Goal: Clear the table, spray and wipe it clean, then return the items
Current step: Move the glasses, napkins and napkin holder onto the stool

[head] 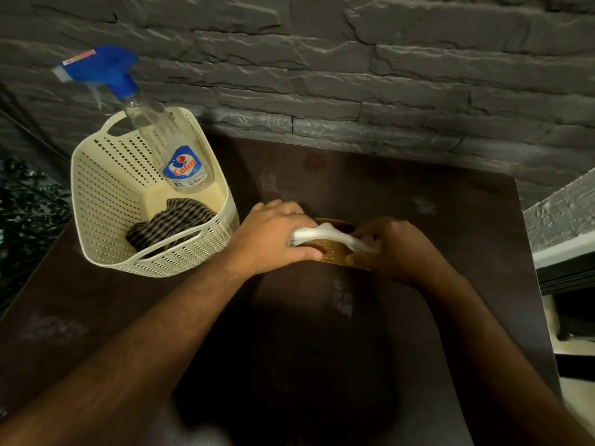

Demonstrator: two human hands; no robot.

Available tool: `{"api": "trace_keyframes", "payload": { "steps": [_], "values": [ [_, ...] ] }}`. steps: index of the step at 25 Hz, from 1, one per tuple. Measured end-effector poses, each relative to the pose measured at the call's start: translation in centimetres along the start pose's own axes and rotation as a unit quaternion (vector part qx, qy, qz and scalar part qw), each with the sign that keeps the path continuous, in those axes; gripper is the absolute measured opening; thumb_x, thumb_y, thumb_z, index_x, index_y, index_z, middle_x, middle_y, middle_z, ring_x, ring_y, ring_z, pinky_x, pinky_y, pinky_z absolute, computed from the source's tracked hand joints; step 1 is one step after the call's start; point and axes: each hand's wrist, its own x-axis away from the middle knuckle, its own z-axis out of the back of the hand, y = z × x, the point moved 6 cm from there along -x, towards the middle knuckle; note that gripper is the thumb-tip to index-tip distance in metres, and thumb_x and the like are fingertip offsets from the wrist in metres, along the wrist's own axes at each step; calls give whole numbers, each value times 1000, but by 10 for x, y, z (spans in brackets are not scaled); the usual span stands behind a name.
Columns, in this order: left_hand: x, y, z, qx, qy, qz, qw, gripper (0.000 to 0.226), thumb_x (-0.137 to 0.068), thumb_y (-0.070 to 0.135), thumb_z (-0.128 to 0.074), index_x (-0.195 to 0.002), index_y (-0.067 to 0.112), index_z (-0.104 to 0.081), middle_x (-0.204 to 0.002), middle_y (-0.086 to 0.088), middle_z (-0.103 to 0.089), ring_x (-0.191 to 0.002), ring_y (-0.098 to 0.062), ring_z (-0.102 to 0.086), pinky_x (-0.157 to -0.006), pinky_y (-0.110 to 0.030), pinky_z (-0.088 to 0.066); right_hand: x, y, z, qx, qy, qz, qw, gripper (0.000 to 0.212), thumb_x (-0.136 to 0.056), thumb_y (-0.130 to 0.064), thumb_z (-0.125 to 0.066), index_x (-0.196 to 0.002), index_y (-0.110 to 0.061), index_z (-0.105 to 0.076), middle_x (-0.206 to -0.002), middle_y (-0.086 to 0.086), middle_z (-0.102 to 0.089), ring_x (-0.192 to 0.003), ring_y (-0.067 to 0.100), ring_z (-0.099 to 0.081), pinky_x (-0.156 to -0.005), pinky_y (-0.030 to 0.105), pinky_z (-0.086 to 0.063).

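A room in a home, dimly lit. A dark brown table (pixel 418 220) stands against a wall of rough grey stone cladding (pixel 354 75). On it sits a cream plastic basket (pixel 106 201) holding a spray bottle of glass cleaner (pixel 154 130) and a striped cloth (pixel 174 220).

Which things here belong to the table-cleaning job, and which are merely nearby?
Job: spray bottle, striped cloth, basket, table, brown holder with white tissue in both hands.
Nearby: stone wall, plant.
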Motion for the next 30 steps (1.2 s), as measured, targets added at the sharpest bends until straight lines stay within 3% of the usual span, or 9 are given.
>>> {"api": "trace_keyframes", "payload": {
  "steps": [2, 4, 9, 13, 16, 19, 24, 30],
  "values": [
    [-2, -1, 0, -18, 12, -20, 1000, 31, -88, 52, -56, -114, 39, -64, -105, 14, -60, -100, -9, -48, -82, -32, -32, -2, 3, 0, -7, 1, -2, 1000, 20, -90, -36, -61, -107, -27, -67, -105, -1, -63, -88, 14, -58, -71, 31, -48],
    [-8, -8, 1, -3, 6, -1, 1000, 24, -94, 42, -52, -112, 35, -65, -105, 12, -63, -101, -12, -51, -84, -35, -35, -4, 6, 1, -27, 12, -3, 1000, 22, -96, -36, -51, -104, -24, -68, -97, 2, -65, -83, 16, -58, -67, 31, -45],
    [-15, -19, -5, -11, -47, 40, 998, 24, -96, 45, -45, -108, 31, -61, -106, 10, -62, -107, -15, -53, -88, -38, -35, -7, 13, 3, 8, 51, -15, 999, 27, -96, -37, -49, -97, -18, -68, -91, 5, -65, -82, 21, -60, -65, 32, -45],
    [-11, -26, -2, 0, -23, 72, 997, 53, -84, 64, -52, -126, 33, -50, -126, 8, -57, -118, -15, -51, -96, -43, -41, -3, 26, 7, -24, 88, -47, 995, 38, -87, -53, -52, -104, -20, -62, -100, 2, -62, -84, 17, -60, -70, 37, -53],
    [-8, -24, -3, 43, -52, 78, 995, 85, -70, 68, -66, -141, 33, -35, -143, 5, -46, -130, -17, -43, -105, -47, -38, -5, 27, 10, -49, 87, -45, 994, 71, -69, -69, -61, -124, -25, -53, -117, 0, -57, -99, 18, -59, -80, 42, -54],
    [-10, -16, -11, 43, -70, 78, 993, 88, -68, 52, -78, -143, 31, -36, -145, 3, -45, -132, -19, -41, -108, -44, -35, -17, 20, -4, -2, 11, -43, 999, 86, -64, -53, -79, -138, -30, -43, -135, 3, -53, -116, 24, -54, -92, 43, -49],
    [-7, -15, -8, 47, -9, 99, 994, 54, -70, 43, -79, -119, 35, -58, -112, 9, -65, -98, -9, -57, -81, -30, -41, -27, 10, -16, 47, 9, -19, 999, 56, -74, -39, -75, -124, -28, -53, -113, 3, -65, -94, 20, -61, -75, 32, -48],
    [42, -28, 9, 56, 44, 128, 989, 52, -67, 46, -79, -115, 35, -59, -110, 9, -65, -96, -13, -58, -77, -26, -37, -24, -33, -18, 39, 6, 32, 999, 54, -73, -36, -77, -122, -30, -56, -115, 2, -65, -99, 22, -61, -81, 38, -52]
  ]
}}
